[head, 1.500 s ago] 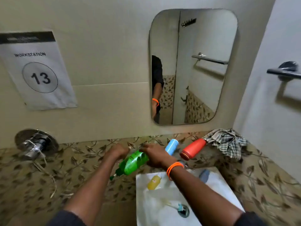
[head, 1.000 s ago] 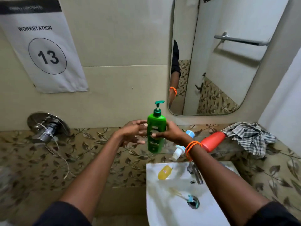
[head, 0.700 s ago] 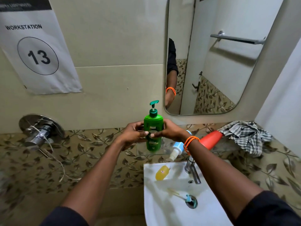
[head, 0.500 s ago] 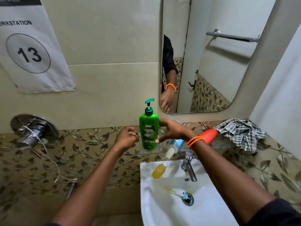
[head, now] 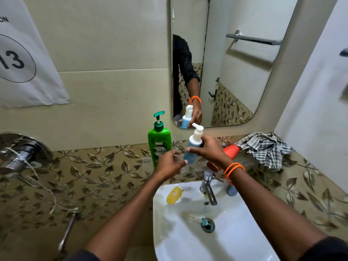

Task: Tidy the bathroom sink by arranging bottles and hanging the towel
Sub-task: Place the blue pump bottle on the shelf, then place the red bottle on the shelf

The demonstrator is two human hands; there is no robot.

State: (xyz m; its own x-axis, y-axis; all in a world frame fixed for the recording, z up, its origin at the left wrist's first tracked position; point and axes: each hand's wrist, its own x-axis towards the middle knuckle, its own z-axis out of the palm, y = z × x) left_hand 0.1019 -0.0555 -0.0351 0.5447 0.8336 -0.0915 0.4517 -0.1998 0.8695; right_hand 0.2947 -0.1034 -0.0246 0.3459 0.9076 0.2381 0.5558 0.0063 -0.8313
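The green pump bottle stands upright on the glass shelf against the wall, left of the mirror. My right hand grips a blue bottle with a white pump, tilted a little, above the back of the sink. My left hand hovers just left of it, fingers curled and apart, holding nothing. A red bottle lies on its side behind my right wrist. The checked towel is crumpled on the ledge at the right.
The white sink holds a small yellow bottle, a toothbrush near the drain and a grey-blue bottle beside the tap. A mirror hangs above. A wall valve sits far left.
The green bottle was set upright on the shelf and let go. My right hand then picked up the blue pump bottle, and my left hand moved toward it.
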